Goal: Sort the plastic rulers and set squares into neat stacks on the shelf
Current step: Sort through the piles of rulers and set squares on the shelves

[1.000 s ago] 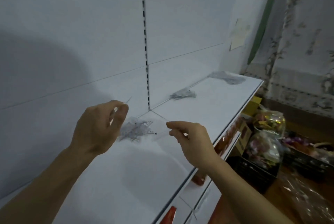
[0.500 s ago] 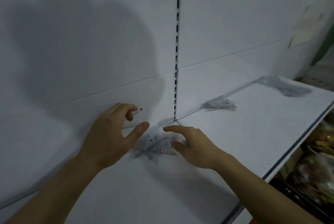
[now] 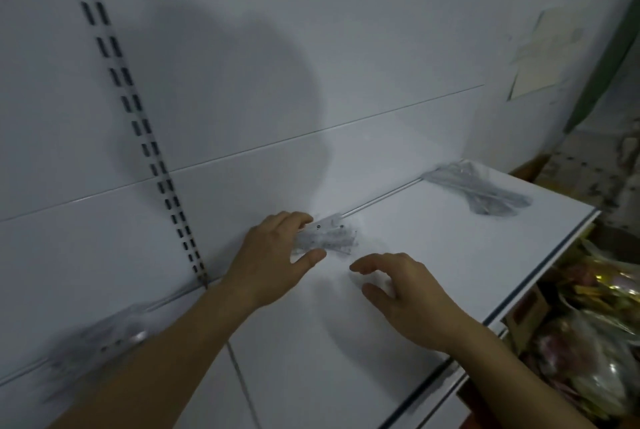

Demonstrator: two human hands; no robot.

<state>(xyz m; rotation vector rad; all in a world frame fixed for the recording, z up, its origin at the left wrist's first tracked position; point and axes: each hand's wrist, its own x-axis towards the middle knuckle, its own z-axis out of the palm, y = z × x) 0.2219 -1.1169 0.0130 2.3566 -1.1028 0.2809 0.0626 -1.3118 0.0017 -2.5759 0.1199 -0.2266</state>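
A small pile of clear plastic rulers [image 3: 330,238] lies on the white shelf [image 3: 433,255] against the back wall. My left hand [image 3: 273,255] is at the pile's left end, fingers curled over it and thumb along its near side. My right hand [image 3: 405,293] hovers just right of and nearer than the pile, fingers loosely bent and holding nothing. A second pile of clear rulers or set squares [image 3: 485,194] lies at the shelf's far right end. A third, blurred pile [image 3: 104,335] lies at the lower left beside my left forearm.
A slotted upright rail [image 3: 138,116] runs down the back wall on the left. The shelf's front edge [image 3: 540,265] runs diagonally on the right. Below it sit wrapped goods in clear plastic [image 3: 595,342]. A paper note [image 3: 543,57] hangs on the wall.
The view has swung right, from the first pile to the middle pile. My left hand, which held a clear piece, now sits on the middle pile. My right hand has left the first pile.
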